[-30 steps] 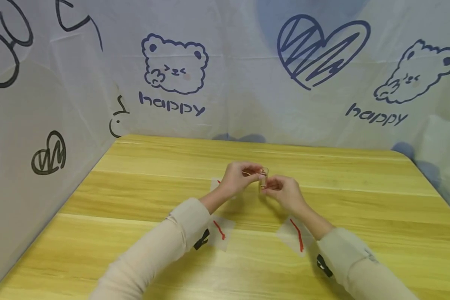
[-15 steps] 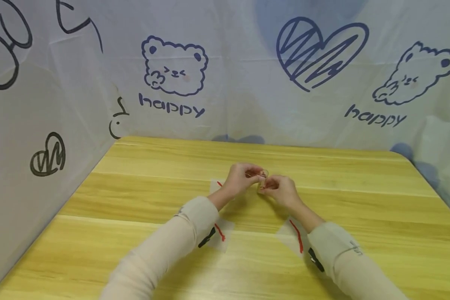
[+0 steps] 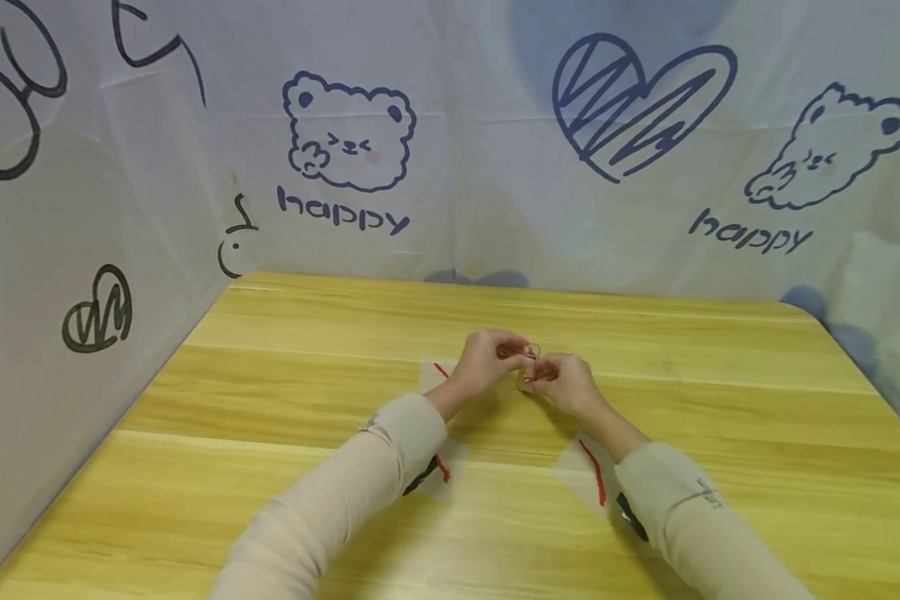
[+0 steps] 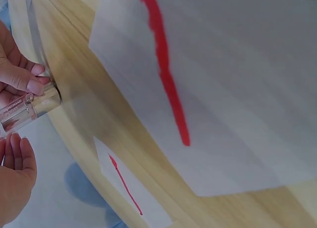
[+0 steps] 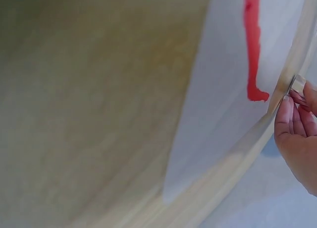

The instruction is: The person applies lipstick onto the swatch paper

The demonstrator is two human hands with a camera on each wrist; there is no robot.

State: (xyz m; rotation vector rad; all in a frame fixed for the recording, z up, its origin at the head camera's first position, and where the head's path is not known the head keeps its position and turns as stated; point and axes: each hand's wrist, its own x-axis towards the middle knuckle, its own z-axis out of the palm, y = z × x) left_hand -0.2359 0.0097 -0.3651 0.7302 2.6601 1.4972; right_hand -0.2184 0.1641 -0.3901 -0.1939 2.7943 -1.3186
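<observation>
In the head view, my left hand (image 3: 485, 360) and right hand (image 3: 568, 382) meet over the far middle of the table, around a small clear tube (image 3: 528, 368). Seen from the left wrist, this tube (image 4: 29, 109) has a shiny gold end, printed lettering and a small ring on its side. The thumb and fingers of my right hand (image 4: 17, 79) pinch it near the gold end. My left hand (image 4: 17, 183) has its fingertips at the other end, pinching it from the left in the head view. Fingers hide part of the tube, and its exact kind cannot be told.
White paper pieces with red strokes lie on the wooden table (image 3: 270, 358): one behind my left wrist (image 3: 431, 379), one by the left cuff (image 3: 456, 467), another by the right forearm (image 3: 572, 473). A white cloth with drawings (image 3: 465, 167) hangs behind and beside the table.
Both forearms have shifted slightly inward, and the tube has come down a little toward the table. The two hands keep their hold on it.
</observation>
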